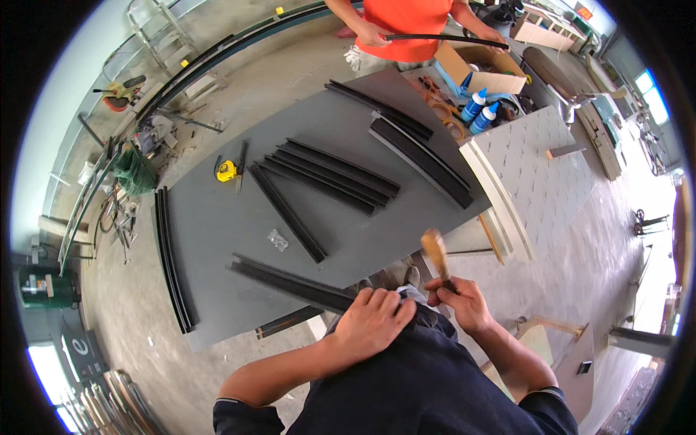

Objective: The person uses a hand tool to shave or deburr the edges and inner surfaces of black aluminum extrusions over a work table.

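My left hand (371, 323) is wrapped over the near end of a long black profile strip (290, 283), close against my body. The strip's far end reaches left over the grey tabletop (217, 290). In my right hand (465, 303), closed fingers grip the dark end of a tool with a rounded wooden handle (435, 251). That handle points up and is blurred; the tool's working end is hidden. In front of my hands lie a single black strip (288, 212), a group of several strips (330, 174) and a small clear plastic bag (278, 240).
A yellow tape measure (226, 171) lies at the table's left. Other strips (172, 261) line its left edge, and a thicker profile (420, 161) lies at right. Across the table, a person in orange (406, 20) holds a black strip. Blue-and-white bottles (475, 106) stand beside a cardboard box (496, 81).
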